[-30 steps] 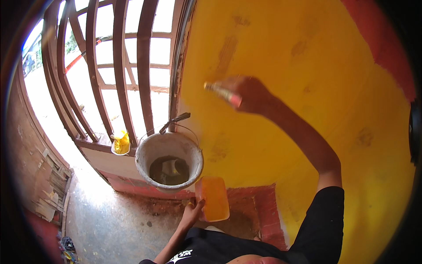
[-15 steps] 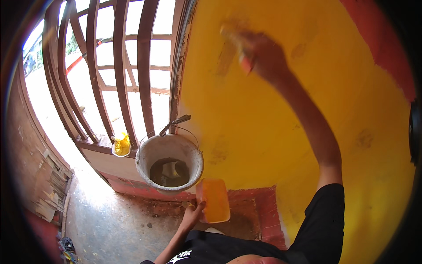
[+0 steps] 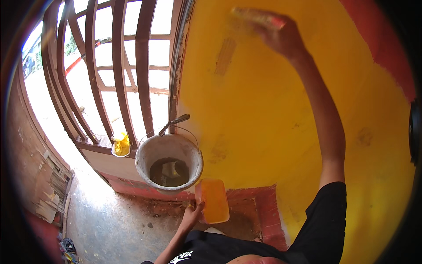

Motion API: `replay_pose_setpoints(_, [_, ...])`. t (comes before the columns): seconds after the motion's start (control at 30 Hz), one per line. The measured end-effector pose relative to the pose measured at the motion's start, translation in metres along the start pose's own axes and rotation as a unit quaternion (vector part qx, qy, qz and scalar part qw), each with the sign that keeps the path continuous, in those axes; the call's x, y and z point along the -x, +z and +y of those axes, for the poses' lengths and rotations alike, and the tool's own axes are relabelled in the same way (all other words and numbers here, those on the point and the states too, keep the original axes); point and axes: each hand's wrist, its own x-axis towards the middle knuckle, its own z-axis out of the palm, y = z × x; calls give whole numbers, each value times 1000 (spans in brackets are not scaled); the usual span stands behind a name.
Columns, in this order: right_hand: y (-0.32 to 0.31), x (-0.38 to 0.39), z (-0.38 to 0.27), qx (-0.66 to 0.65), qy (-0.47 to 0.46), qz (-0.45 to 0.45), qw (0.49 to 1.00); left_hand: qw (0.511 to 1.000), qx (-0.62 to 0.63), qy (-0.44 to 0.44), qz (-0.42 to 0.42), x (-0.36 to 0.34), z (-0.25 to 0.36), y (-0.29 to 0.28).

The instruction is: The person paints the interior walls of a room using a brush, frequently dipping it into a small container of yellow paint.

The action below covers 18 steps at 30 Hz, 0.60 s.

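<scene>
My right hand [image 3: 285, 37] is raised near the top of the yellow wall [image 3: 246, 123], closed on a paintbrush [image 3: 263, 17] with a red mark on its handle, its tip at the wall and slightly blurred. A brownish patch shows just below it. Low in the picture, my left hand [image 3: 191, 214] grips a clear rectangular plastic container [image 3: 214, 201] that looks orange inside. Just above and left of it, a grey bucket [image 3: 145, 160] with murky liquid hangs by its wire handle beside the window frame.
Brown window bars [image 3: 118, 66] stand at the left, with a small white tub holding yellow plastic [image 3: 122, 144] on the sill. A worn wooden panel [image 3: 35, 154] is at far left above the concrete floor [image 3: 110, 229]. Red paint [image 3: 268, 207] borders the yellow low down and at upper right.
My right hand and brush have moved up the wall and a little to the right, the arm straightening. My left hand and the container have barely moved.
</scene>
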Motion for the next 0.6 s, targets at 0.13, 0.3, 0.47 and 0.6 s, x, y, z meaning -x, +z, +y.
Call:
replay_pose_setpoints(0.13, [-37,-31,-31,66,68,47,994,1000,9,-8,0,2,3,1])
replay_pose_setpoints(0.3, [32,49,-65,86,-50,-17,995,1000,14,-7,-10,1,3,5])
replay_pose_setpoints(0.47, [61,111,-116,-40,-75,-177,980,1000,-12,-11,-7,-1,1,-2])
replay_pose_setpoints(0.6, [34,71,-97,-64,2,-264,962,1000,-24,-10,12,2,4,-8])
